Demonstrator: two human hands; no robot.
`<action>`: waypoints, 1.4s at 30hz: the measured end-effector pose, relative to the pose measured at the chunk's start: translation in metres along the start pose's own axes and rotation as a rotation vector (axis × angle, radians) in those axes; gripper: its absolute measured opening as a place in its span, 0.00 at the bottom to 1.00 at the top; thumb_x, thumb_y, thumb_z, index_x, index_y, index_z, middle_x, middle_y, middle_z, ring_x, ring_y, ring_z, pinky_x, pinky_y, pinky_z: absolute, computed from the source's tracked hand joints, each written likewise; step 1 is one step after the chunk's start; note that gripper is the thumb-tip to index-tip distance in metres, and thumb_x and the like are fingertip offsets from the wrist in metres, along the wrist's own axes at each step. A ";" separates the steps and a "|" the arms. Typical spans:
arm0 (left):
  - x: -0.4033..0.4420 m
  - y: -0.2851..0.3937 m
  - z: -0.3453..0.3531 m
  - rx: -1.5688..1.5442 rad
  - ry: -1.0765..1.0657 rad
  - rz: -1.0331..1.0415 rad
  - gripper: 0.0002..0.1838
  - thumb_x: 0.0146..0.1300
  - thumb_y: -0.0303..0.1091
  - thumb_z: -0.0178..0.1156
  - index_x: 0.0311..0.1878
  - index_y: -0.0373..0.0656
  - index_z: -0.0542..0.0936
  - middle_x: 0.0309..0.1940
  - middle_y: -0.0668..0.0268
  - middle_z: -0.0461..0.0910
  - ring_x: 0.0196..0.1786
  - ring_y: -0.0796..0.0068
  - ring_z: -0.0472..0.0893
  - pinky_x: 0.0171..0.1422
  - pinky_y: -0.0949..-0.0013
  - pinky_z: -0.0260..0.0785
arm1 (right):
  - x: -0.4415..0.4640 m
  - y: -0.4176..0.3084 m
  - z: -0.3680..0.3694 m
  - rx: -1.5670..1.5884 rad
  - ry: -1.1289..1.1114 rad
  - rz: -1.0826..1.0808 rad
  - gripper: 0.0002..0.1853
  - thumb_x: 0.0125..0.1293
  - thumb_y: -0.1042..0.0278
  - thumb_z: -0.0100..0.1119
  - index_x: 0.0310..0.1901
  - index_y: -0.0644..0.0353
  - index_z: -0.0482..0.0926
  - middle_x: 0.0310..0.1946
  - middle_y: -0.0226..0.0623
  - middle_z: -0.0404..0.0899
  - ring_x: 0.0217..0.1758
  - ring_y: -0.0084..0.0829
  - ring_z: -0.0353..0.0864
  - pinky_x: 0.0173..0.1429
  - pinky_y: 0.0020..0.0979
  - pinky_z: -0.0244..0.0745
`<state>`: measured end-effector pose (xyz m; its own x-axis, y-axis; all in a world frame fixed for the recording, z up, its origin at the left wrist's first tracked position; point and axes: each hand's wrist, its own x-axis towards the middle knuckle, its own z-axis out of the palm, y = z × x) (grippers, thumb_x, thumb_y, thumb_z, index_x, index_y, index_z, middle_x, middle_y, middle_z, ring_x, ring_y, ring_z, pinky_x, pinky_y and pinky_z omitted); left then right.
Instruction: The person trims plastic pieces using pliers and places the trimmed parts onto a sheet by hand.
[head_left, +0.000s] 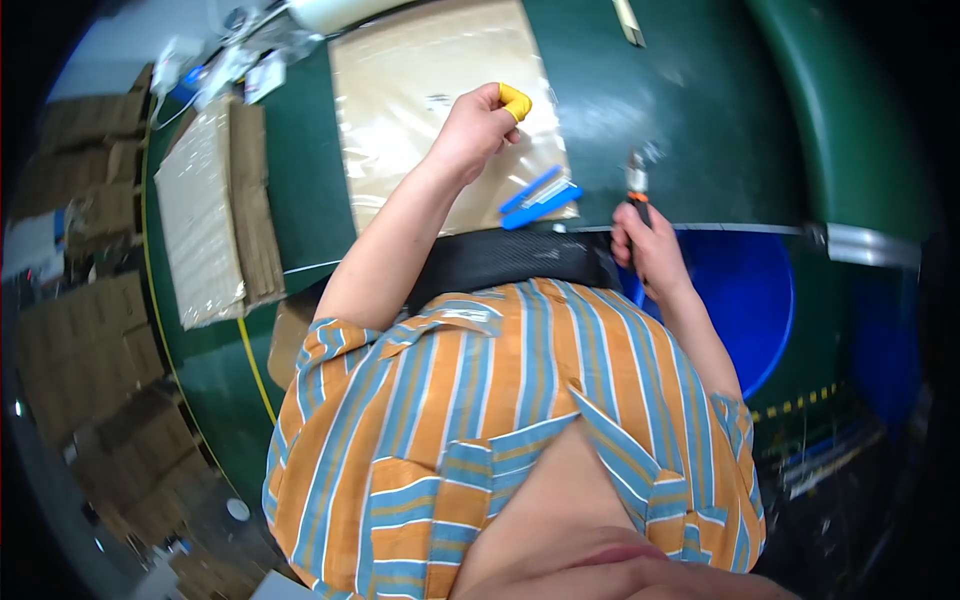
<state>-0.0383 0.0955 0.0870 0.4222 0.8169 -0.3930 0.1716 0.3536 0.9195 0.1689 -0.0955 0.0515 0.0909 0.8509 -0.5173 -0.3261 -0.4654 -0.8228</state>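
My left hand (477, 136) hovers over a flat tan sheet in clear plastic (395, 95) on the green work surface. Its fingers are curled together, with a yellow cover (515, 103) on one digit; whatever lies between them, if anything, is too small or hidden to make out. At the front edge of the surface, my right hand (655, 250) is wrapped around a pair of pliers (637, 185) with black and orange handles, jaws pointing away from me. Between the hands lies a blue tool with a silvery middle (541, 198), resembling a stapler, on the sheet's near corner.
A plastic-wrapped stack of cardboard (215, 210) sits at the left. Behind it are cables and small bags (240, 65). A blue bin (745, 310) stands below the edge on my right. Cardboard boxes (85, 330) are piled at far left. A narrow strip-like object (629, 22) lies at the back.
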 end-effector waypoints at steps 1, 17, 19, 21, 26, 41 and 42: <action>0.000 0.004 -0.020 0.047 0.106 0.059 0.05 0.64 0.27 0.57 0.42 0.39 0.78 0.31 0.69 0.78 0.25 0.84 0.74 0.26 0.79 0.62 | -0.002 -0.003 0.003 0.014 0.000 -0.011 0.14 0.72 0.55 0.55 0.38 0.58 0.71 0.22 0.26 0.68 0.22 0.19 0.67 0.26 0.24 0.62; 0.049 -0.012 -0.170 1.156 0.636 0.466 0.12 0.60 0.28 0.55 0.45 0.39 0.81 0.43 0.50 0.82 0.48 0.50 0.80 0.54 0.57 0.73 | -0.007 -0.004 0.011 0.034 0.070 -0.009 0.11 0.72 0.59 0.56 0.41 0.58 0.72 0.26 0.29 0.73 0.25 0.20 0.70 0.29 0.24 0.65; 0.054 -0.017 -0.169 1.185 0.626 0.454 0.12 0.60 0.29 0.55 0.45 0.39 0.82 0.43 0.51 0.82 0.48 0.50 0.80 0.54 0.57 0.73 | -0.008 -0.004 0.012 0.033 0.075 -0.010 0.11 0.72 0.59 0.56 0.41 0.58 0.72 0.26 0.29 0.73 0.25 0.20 0.70 0.30 0.24 0.66; 0.054 -0.017 -0.163 1.214 0.620 0.440 0.12 0.59 0.29 0.55 0.45 0.40 0.82 0.43 0.51 0.82 0.48 0.51 0.80 0.54 0.56 0.73 | -0.007 -0.004 0.012 0.032 0.076 -0.010 0.10 0.72 0.60 0.56 0.41 0.58 0.72 0.26 0.29 0.73 0.26 0.20 0.71 0.30 0.24 0.66; 0.057 -0.023 -0.163 1.274 0.644 0.504 0.08 0.60 0.29 0.53 0.39 0.43 0.81 0.39 0.54 0.81 0.44 0.50 0.82 0.48 0.53 0.75 | -0.006 -0.005 0.012 0.003 0.080 -0.011 0.10 0.72 0.60 0.56 0.41 0.58 0.73 0.26 0.29 0.75 0.26 0.19 0.72 0.30 0.23 0.67; 0.056 -0.022 -0.163 1.381 0.585 0.502 0.07 0.56 0.28 0.53 0.34 0.41 0.80 0.37 0.55 0.82 0.42 0.52 0.83 0.45 0.53 0.77 | -0.006 -0.007 0.013 -0.032 0.076 -0.016 0.11 0.71 0.60 0.57 0.42 0.60 0.74 0.27 0.31 0.76 0.27 0.20 0.73 0.31 0.23 0.68; 0.056 -0.021 -0.162 1.381 0.585 0.502 0.07 0.56 0.28 0.53 0.34 0.41 0.80 0.37 0.55 0.82 0.42 0.52 0.83 0.45 0.53 0.77 | -0.006 -0.007 0.013 -0.032 0.076 -0.016 0.11 0.71 0.60 0.57 0.42 0.60 0.74 0.27 0.31 0.76 0.27 0.20 0.73 0.31 0.23 0.68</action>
<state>-0.1623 0.2071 0.0443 0.3515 0.8892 0.2927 0.9084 -0.3995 0.1229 0.1583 -0.0942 0.0639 0.1673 0.8379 -0.5196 -0.2943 -0.4605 -0.8374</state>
